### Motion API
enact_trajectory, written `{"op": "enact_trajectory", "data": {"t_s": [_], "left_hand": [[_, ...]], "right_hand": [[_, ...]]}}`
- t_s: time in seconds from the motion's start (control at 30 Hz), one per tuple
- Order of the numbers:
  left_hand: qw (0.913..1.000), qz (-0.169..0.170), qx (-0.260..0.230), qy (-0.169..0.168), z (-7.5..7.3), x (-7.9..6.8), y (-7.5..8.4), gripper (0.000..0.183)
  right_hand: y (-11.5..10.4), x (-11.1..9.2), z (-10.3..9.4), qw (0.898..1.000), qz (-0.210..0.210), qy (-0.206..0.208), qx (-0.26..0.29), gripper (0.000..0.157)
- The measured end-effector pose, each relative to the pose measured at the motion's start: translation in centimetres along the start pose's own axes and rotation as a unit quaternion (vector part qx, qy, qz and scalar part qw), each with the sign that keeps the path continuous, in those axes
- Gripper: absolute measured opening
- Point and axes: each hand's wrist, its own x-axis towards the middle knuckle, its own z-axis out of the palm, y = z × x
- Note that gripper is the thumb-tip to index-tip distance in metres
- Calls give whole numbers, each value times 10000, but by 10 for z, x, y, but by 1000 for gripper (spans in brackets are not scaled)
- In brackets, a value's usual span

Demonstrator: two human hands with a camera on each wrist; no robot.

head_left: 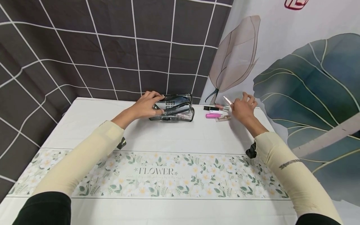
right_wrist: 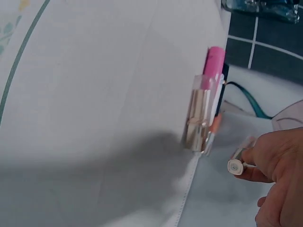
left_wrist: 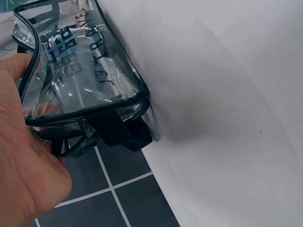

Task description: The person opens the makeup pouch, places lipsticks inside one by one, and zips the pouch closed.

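Observation:
A clear plastic cosmetic bag (head_left: 173, 118) with black piping and dark lettering stands at the table's back edge. My left hand (head_left: 145, 105) grips its left side, thumb and fingers along the opened top rim; in the left wrist view the clear wall (left_wrist: 83, 87) shows, with part of the fingers hidden behind it. Some small items show through the plastic. My right hand (head_left: 244, 109) pinches a slim lip gloss tube (head_left: 227, 100), raised by the back right corner. Its squarish pale end (right_wrist: 235, 166) faces the right wrist camera.
Between the hands lie a pink tube (head_left: 212, 115), a black tube (head_left: 210, 108), a clear-and-gold lipstick tube (head_left: 223, 118) and a pinkish tube (head_left: 221, 107), close together. A dark checked cloth (head_left: 118, 53) hangs behind the table. A floral band (head_left: 168, 184) crosses the white tablecloth.

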Motion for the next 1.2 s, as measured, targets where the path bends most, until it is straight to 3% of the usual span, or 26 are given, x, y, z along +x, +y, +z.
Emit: {"op": "enact_trajectory", "data": {"t_s": [0.47,0.97,1.2], "left_hand": [[10000,-13,24,26,1,-1,0,81],[10000,-24,-25,20,-1,-1,2,81],[10000,-4,-7,26,-1,-1,1,81]], "right_hand": [[-35,-2,-8,9958,-713,548,155,31],[-72,-8,-21,9904,-1208,582,323,35],[-85,-4,-22,9827,-1623,748,489,34]]}}
